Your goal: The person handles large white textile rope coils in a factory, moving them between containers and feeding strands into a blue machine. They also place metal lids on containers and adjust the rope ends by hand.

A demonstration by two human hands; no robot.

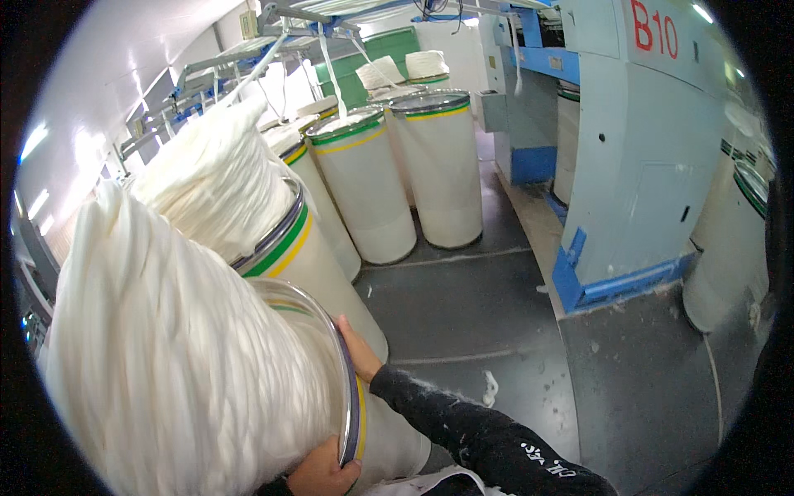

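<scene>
Close in front of me at lower left is a tall cream sliver can (397,438) with a metal rim and a yellow stripe. Thick coils of white cotton sliver (182,355) rise high above its mouth. My left hand (322,474) grips the near part of the rim, its thumb over the metal and the other fingers partly hidden. Farther along the same rim, my right hand (357,351) holds the outer edge, with its fingertips against the metal. Just behind stands a second can (331,273) with green and yellow bands, also heaped with white sliver (219,174).
More cans (438,174) stand in rows farther back. Sliver strands (327,70) hang from an overhead frame (273,33). A grey-blue machine cabinet (637,165) with a blue base is at right, another can (728,256) beyond it. Fluff (490,388) lies on the dark floor (463,306).
</scene>
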